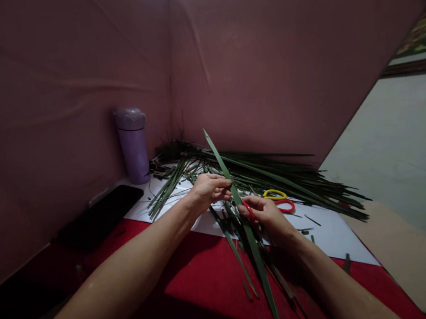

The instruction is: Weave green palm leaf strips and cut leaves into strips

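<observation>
A long green leaf blade (254, 249) runs from its pointed tip, above the hands, down to the bottom edge of the view. My left hand (213, 188) pinches it between thumb and fingers in its upper part. Just below and to the right, my right hand (262, 213) is closed around a small red-handled tool (249, 210) beside the blade; the tool's working end is hidden. Scissors with yellow and red handle loops (283, 205) lie right behind my right hand. A big pile of long green leaves (278, 169) spreads behind both hands.
A purple bottle (134, 147) stands at the back left, near a black flat device (102, 217). White paper (346, 236) covers part of the red tabletop (199, 288), with leaf scraps scattered about. A pink partition (256, 69) rises behind and at the left.
</observation>
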`<action>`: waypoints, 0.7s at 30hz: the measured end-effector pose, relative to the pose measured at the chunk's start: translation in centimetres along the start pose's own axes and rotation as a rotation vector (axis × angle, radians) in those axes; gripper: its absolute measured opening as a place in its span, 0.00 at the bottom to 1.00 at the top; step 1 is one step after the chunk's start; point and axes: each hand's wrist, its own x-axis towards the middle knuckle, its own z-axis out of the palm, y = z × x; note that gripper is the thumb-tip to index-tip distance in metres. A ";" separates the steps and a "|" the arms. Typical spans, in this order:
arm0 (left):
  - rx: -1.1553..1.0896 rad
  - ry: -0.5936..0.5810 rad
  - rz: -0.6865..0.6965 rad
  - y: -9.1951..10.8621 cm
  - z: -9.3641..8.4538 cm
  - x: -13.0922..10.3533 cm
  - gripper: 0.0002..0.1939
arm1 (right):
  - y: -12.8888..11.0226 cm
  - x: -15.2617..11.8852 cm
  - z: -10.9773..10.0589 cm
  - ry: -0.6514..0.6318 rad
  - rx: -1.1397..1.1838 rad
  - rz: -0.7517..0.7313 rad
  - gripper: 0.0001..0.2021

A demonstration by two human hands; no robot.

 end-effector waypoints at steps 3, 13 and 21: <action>0.005 0.014 -0.010 0.1 0.1 -0.1 0.04 | 0.0 0.0 0.0 -0.002 0.004 0.000 0.14; 0.006 0.013 -0.011 0.0 0.0 0.0 0.04 | -0.1 -0.1 0.4 0.020 0.048 -0.030 0.16; -0.002 0.021 -0.013 0.0 0.1 -0.1 0.04 | 0.1 -0.1 0.4 0.028 0.059 -0.007 0.16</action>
